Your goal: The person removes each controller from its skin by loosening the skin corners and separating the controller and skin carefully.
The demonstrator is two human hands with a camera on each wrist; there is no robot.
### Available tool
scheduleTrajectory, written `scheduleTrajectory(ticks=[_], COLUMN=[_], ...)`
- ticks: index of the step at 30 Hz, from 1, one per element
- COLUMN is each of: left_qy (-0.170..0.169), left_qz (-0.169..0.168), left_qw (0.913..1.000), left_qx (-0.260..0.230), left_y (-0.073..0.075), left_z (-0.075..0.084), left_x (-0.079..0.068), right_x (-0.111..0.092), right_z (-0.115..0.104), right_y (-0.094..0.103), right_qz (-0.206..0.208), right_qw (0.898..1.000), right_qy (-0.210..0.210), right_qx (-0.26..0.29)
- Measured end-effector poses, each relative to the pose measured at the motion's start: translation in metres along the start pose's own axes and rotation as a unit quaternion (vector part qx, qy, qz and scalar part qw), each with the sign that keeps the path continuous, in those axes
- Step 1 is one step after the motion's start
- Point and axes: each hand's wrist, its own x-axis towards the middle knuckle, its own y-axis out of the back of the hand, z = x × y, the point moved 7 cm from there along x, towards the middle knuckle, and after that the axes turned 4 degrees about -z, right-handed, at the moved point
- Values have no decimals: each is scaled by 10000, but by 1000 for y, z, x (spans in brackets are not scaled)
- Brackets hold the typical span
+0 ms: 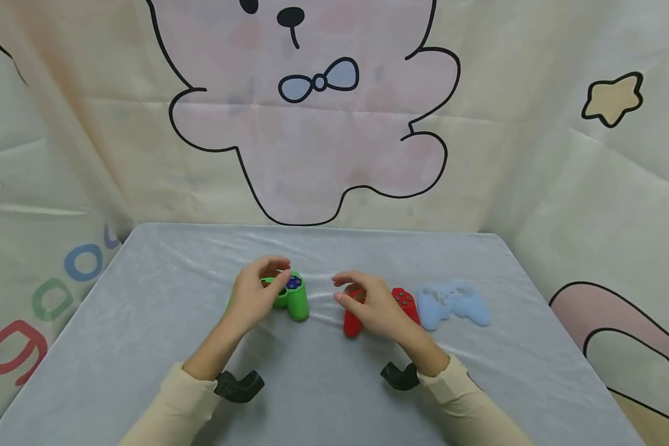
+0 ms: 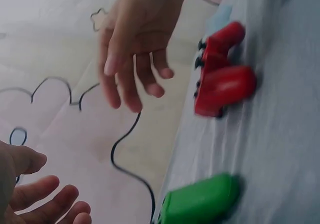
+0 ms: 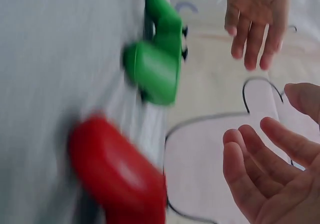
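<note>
A green game controller (image 1: 297, 303) lies on the table, partly hidden in the head view by my left hand (image 1: 256, 291), which hovers above it with loosely bent fingers. To its right is a red game controller (image 1: 406, 302), its middle covered by my right hand (image 1: 375, 303). The right wrist view shows a gap between the right hand (image 3: 280, 169) and the red controller (image 3: 117, 169). In the left wrist view the left hand (image 2: 42, 194) is likewise apart from the green controller (image 2: 200, 199). Both hands are empty, fingers relaxed.
A light blue controller-shaped piece (image 1: 451, 302) lies right beside the red controller. Pale cloth covers the table (image 1: 323, 396). Behind it hangs a printed curtain (image 1: 334, 142) with a cartoon figure, and more printed fabric stands at both sides. Each wrist wears a black mount (image 1: 238, 386).
</note>
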Motion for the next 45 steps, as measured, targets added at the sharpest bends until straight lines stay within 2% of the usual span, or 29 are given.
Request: scheduleTrajectory(ticks=[4, 7, 11, 14, 16, 21, 28, 33, 39, 45], left_qy=[191, 421, 844, 1127, 1193, 1072, 965, 961, 1140, 752], left_qz=[54, 2, -113, -342, -563, -1077, -1389, -1443, -1709, -2107], left_qw=[9993, 9968, 9895, 9832, 9797, 9743, 9722, 9750, 9769, 9743], left_qx=[315, 682, 1168, 1393, 1506, 1661, 1622, 1393, 581, 280], left_y=[24, 40, 58, 64, 65, 58, 48, 46, 50, 52], left_z=[-16, -32, -57, -73, -80, -87, -93, -99, -102, -99], left_x=[4, 5, 5, 5, 4, 3, 2, 1, -2, -1], right_x=[15, 27, 40, 46, 48, 51, 48, 47, 48, 50], right_z=[-5, -4, 0, 3, 5, 8, 21, 27, 29, 27], right_y=[-25, -42, -61, -70, -73, -75, -80, -86, -88, -91], right_qz=[-391, -635, -696, -592, -469, -197, -368, -472, -458, -788], right_qw=[9989, 9961, 9943, 9947, 9945, 9939, 9907, 9892, 9880, 9860], right_qy=[-2, -203, -457, -648, -802, -1024, -1256, -1275, -1255, -1028], right_qx=[278, 569, 670, 529, 478, 356, 372, 557, 776, 1054])
